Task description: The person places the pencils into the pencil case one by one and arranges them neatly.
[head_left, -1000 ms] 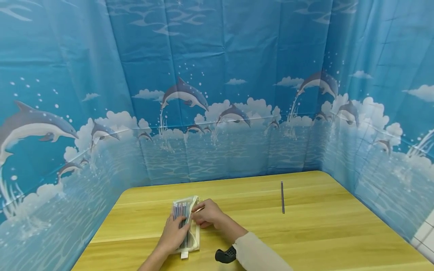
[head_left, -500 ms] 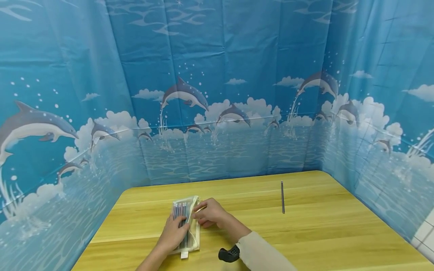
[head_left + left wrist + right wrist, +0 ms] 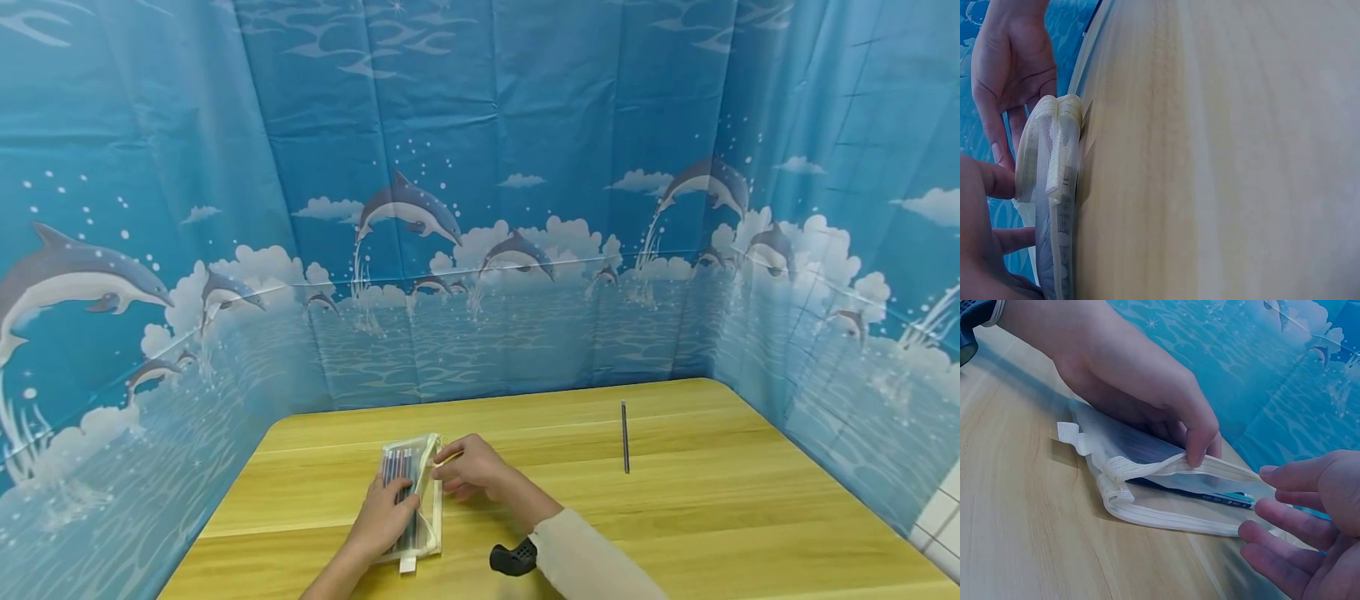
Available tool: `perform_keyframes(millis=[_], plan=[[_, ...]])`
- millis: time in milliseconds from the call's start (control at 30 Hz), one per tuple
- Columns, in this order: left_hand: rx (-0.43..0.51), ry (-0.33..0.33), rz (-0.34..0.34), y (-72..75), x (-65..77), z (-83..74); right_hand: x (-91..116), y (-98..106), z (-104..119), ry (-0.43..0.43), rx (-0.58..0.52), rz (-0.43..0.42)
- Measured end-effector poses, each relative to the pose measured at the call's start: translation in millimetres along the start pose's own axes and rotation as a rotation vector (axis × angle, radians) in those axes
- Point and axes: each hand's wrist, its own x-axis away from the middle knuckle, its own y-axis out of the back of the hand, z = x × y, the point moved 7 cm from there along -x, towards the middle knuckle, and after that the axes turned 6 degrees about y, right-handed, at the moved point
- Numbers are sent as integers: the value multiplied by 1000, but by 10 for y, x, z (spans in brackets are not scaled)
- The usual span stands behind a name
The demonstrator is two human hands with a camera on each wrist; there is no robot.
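A see-through mesh pencil case point(image 3: 433, 533) with cream zip edging lies on the table, several pencils point(image 3: 397, 460) inside it. My left hand point(image 3: 382, 518) lies over the case and grips its upper layer near the zip. In the right wrist view, the zip mouth point(image 3: 1160, 520) gapes toward the camera, with a dark printed pen-like stick point(image 3: 1222, 499) showing inside. My right hand point(image 3: 474, 467) is at the far right corner of the case. Its fingers point(image 3: 1300, 522) are spread and loosely bent, holding nothing.
One dark pencil point(image 3: 626, 437) lies apart on the right side of the wooden table point(image 3: 712, 500). A black camera mount point(image 3: 513, 558) sits at the right wrist beside a cream sleeve point(image 3: 588, 558). Blue dolphin-print curtains point(image 3: 495, 333) stand around the table's back and sides.
My right hand has drifted slightly right, its fingers easing away from the zip edge. The left hand and the pencil case have stayed in place.
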Motion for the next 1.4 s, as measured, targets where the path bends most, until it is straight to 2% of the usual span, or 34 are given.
perform_keyframes(millis=[367, 700, 933, 1400], plan=[[0, -11, -4, 3, 6, -8, 5, 79, -12, -1, -5, 0], [8, 5, 1, -8, 10, 4, 70, 164, 5, 13, 0, 10], [20, 4, 0, 4, 16, -14, 84, 269, -50, -1, 25, -13], [28, 2, 6, -3, 13, -9, 156, 477, -76, -6, 26, -4]])
